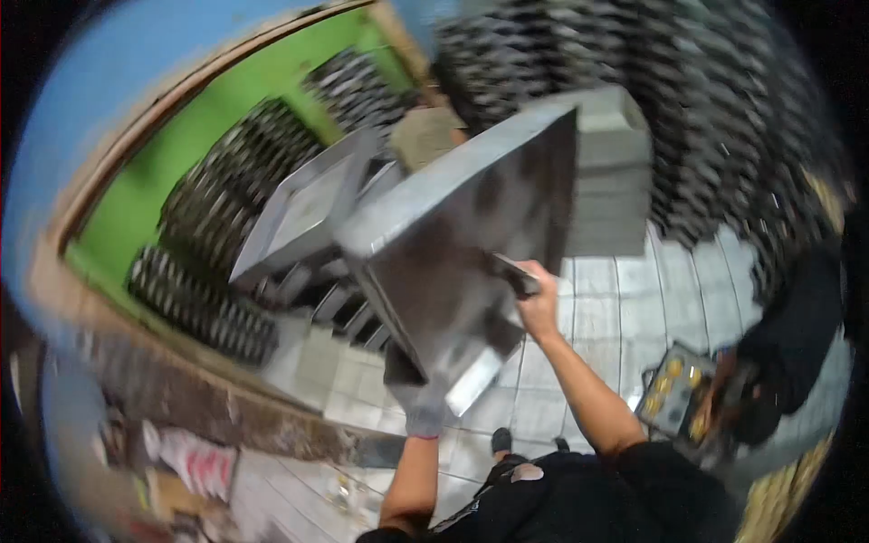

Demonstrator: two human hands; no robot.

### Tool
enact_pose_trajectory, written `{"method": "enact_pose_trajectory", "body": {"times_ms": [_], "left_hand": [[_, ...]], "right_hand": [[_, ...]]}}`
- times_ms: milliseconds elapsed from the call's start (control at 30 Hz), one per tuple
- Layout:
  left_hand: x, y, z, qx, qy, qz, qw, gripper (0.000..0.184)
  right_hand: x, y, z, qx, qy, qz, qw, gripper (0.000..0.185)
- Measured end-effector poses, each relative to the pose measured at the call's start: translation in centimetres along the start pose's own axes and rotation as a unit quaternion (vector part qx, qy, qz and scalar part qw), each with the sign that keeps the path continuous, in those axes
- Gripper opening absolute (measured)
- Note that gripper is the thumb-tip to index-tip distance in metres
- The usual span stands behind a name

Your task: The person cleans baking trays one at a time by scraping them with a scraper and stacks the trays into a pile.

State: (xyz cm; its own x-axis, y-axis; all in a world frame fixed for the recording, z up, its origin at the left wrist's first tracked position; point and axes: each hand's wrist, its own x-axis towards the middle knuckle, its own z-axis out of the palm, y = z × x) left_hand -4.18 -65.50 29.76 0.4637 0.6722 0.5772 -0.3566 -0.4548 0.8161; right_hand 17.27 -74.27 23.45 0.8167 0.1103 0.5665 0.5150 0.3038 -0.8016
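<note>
A large, shallow metal tray (453,235) with a dark, stained inside is tilted up in front of me. My left hand (418,398), in a grey glove, grips its lower edge. My bare right hand (540,306) is closed round a short, dark, flat-ended tool (516,275), which looks like a scraper, over the tray's inner face. Motion blur hides whether the tool touches the metal. Behind the tray to the left rests another pale metal tray (303,204), on a pile of dark-slotted pieces (339,303).
Tall stacks of dark moulds (724,118) line the back right, with more stacks (231,172) by the green wall (136,204). At right a person in black (797,335) bends over a mould pan (674,389) with yellow rounds. A ledge (272,416) runs along the left.
</note>
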Motion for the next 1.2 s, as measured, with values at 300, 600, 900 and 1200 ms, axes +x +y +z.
{"method": "enact_pose_trajectory", "body": {"times_ms": [300,600,900,1200], "left_hand": [[13.9,6.8,-9.3,-0.280,0.140,-0.126,0.941,0.037],[42.8,6.9,-31.9,-0.106,0.087,-0.040,0.990,0.019],[56.6,-2.2,-37.1,-0.082,-0.046,-0.114,0.989,0.030],[58.4,-13.7,-39.8,-0.056,0.019,-0.293,0.954,0.019]], "right_hand": [[7.5,-12.2,-1.0,0.127,0.030,-0.151,0.980,0.023],[4.7,-12.5,2.1,0.218,0.100,-0.138,0.961,0.028],[-0.3,-9.9,10.8,0.137,0.081,-0.079,0.984,0.038],[-2.3,-8.8,14.0,0.094,0.097,-0.046,0.990,0.037]]}}
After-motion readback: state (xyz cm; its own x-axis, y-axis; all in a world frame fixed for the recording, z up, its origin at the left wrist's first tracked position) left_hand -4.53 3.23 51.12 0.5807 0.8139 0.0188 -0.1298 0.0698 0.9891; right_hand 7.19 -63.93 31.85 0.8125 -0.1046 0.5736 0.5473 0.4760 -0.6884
